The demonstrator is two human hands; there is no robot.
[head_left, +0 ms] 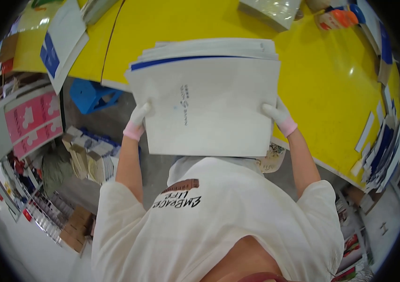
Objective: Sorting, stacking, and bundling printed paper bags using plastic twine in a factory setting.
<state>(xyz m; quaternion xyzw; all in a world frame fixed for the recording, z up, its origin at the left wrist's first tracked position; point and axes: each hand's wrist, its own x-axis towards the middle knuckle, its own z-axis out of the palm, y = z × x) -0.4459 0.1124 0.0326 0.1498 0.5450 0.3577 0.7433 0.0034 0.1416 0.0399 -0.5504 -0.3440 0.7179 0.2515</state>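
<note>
A stack of large white sheets [219, 108], with small dark print on the top one, is held in front of my body at the near edge of the yellow table. One blue edge shows among the layers at the far side. My left hand [137, 116], in a white glove with a pink cuff, grips the stack's left side with the thumb on top. On the opposite side my right hand [280, 115], gloved the same way, holds it likewise. The fingers of both hands are hidden beneath the sheets.
The yellow table [331, 103] spreads ahead and to the right. White-and-blue sheets [66, 44] lie at its far left, a wrapped white stack [275, 11] and an orange bottle [336, 19] at the back. A blue stool [92, 96] stands left; piled cards [383, 145] lie right.
</note>
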